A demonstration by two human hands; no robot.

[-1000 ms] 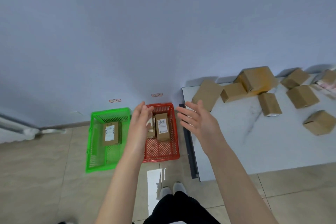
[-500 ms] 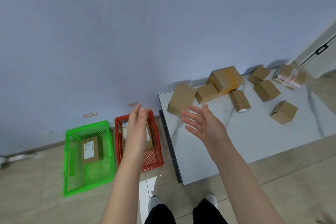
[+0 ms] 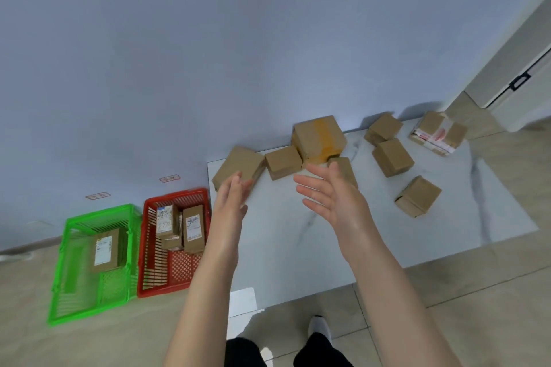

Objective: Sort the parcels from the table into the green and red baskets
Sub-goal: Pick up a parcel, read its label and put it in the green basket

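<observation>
Across the centre and right of the frame, the white desk [image 3: 283, 247] is carrying the unsorted stock: eight parcels are lying along its far side, so most of the job is waiting.

At lower left, on the floor, the green basket [image 3: 64, 277] is holding one labelled parcel [image 3: 105, 249]. Beside it the red basket [image 3: 149, 247] is holding what looks like three, loosely stacked. Roughly four are sorted, eight are left.

On the desk:
- The largest parcel [image 3: 319, 135] is sitting at the back, centre.
- The taped parcel [image 3: 436, 132] is lying at the far right.
- The flat parcel [image 3: 238, 165] is lying at the left corner.
- Five smaller boxes are lying scattered between.

Both hands are carrying nothing:
- The left hand [image 3: 234, 192], fingers straight and together, is hovering just beside the flat parcel.
- The right hand [image 3: 331, 197], fingers spread, is hovering in front of a small box near centre.

Judged step: reaching for the next parcel.
</observation>
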